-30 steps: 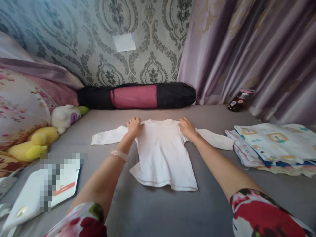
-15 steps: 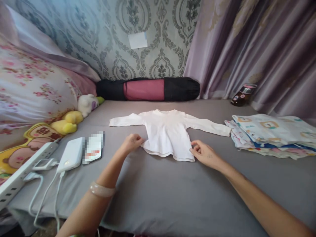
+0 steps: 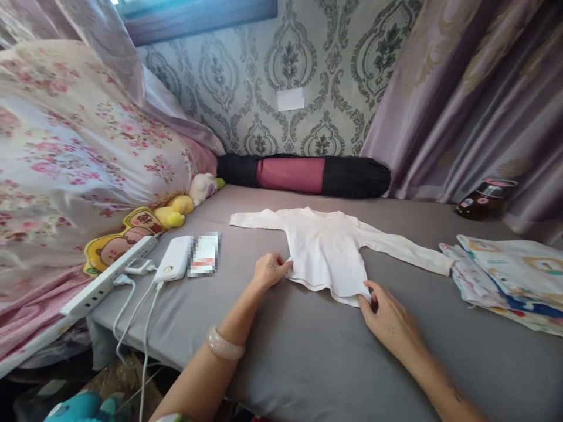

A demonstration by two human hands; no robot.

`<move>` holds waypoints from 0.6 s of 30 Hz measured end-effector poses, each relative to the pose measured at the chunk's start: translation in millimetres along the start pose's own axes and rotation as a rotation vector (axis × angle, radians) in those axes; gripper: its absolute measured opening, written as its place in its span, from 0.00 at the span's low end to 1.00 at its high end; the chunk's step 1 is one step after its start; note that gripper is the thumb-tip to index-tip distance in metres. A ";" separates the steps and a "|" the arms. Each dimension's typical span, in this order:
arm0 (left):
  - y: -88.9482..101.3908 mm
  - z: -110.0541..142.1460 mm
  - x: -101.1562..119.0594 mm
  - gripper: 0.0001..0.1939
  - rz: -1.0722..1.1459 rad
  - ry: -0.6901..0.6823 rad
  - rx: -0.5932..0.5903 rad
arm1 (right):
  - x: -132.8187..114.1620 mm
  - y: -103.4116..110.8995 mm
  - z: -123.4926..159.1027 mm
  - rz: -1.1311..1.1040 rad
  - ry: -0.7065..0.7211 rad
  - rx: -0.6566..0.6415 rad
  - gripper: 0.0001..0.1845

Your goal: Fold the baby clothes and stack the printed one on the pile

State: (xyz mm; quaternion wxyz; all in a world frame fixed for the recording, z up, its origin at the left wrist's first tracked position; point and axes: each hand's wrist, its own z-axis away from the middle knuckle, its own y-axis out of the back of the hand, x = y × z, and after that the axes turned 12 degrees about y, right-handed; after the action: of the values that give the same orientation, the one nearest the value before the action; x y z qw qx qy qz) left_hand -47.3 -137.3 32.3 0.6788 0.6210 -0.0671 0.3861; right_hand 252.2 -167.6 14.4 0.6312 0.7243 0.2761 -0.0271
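A small white long-sleeved shirt lies spread on the grey sheet, its collar away from me and both sleeves stretched out sideways. My left hand, a pale bangle on its wrist, pinches the hem's left corner between thumb and fingers. At the opposite corner of the hem, my right hand grips the cloth between thumb and forefinger. The right sleeve's cuff reaches the stack of folded printed cloths.
To the left lie a white power bank with cables, a blurred-out phone, a power strip and plush toys. A black and maroon roll lies along the wall. A dark bottle lies tilted at the back right.
The view has turned left, so everything appears further right. Both hands stay at the shirt's hem corners, and the shirt lies much as before.
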 end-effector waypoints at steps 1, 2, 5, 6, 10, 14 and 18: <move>0.0 1.0 0.4 0.12 -0.003 -0.003 0.000 | 0.4 -1.1 0.0 0.014 -0.001 0.000 0.21; 0.2 2.2 0.7 0.12 0.001 -0.010 0.001 | 0.9 -2.0 0.1 0.026 -0.003 -0.006 0.21; 1.6 6.3 0.6 0.13 0.066 -0.017 -0.008 | 3.3 -3.1 0.3 0.048 -0.013 -0.038 0.21; 2.2 7.3 0.1 0.13 0.104 -0.009 -0.017 | 4.2 -3.2 0.4 0.049 -0.012 -0.045 0.21; 4.4 6.9 -4.3 0.12 0.272 0.018 -0.002 | 7.2 -3.6 1.0 0.026 -0.012 -0.045 0.22; 10.7 4.1 -12.5 0.10 0.452 0.057 0.009 | 9.3 -2.3 1.4 -0.038 -0.022 -0.032 0.24; 29.0 8.2 -23.6 0.11 0.542 0.114 -0.004 | 12.1 1.0 1.9 -0.073 -0.048 -0.008 0.24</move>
State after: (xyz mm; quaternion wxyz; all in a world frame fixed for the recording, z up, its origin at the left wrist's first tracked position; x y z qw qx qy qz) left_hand -78.1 -157.1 43.5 0.5548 0.5562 -0.1933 0.5878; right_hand 263.4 -165.0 10.2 0.6391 0.7104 0.2873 -0.0664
